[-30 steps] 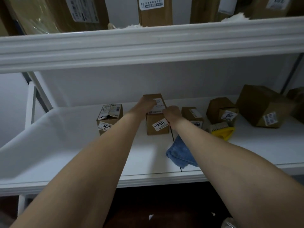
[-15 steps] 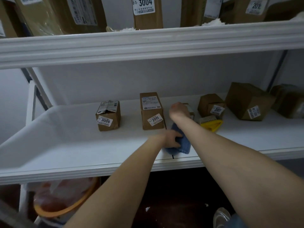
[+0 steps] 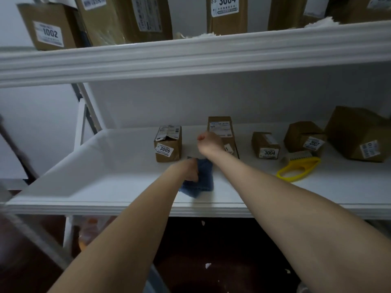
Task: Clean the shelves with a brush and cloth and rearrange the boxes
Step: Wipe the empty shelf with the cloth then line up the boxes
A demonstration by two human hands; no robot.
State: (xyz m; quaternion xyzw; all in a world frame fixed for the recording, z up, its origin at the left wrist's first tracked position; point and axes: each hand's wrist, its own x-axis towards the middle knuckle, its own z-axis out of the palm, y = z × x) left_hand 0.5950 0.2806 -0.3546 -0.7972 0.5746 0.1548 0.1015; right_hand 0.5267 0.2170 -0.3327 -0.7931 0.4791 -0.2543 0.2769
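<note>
Two bare arms reach onto the white middle shelf [image 3: 101, 172]. The left hand [image 3: 189, 170] has its fingers bunched into the blue cloth [image 3: 205, 178] and grips it. The cloth lies crumpled on the shelf near the front edge, just in front of the gap between the box marked 3005 [image 3: 168, 145] and the tall box [image 3: 220, 126]. The right hand [image 3: 208, 142] is held further in, fingers curled into a fist with nothing to be seen in it. It hides most of the tall box's lower label, and I cannot tell whether the knuckles touch the cardboard. Right of the tall box stands a small box marked 3004 [image 3: 265, 145], then a tilted box marked 2007 [image 3: 304, 134], then a big box [image 3: 357, 134] at the far right, also tilted. The yellow brush [image 3: 298, 169] lies on the shelf just in front of the 2007 box, bristles toward the back, with neither hand on it. On the upper shelf [image 3: 190, 53] more boxes stand along the edge, among them a box marked 1002 [image 3: 46, 28] at the left
</note>
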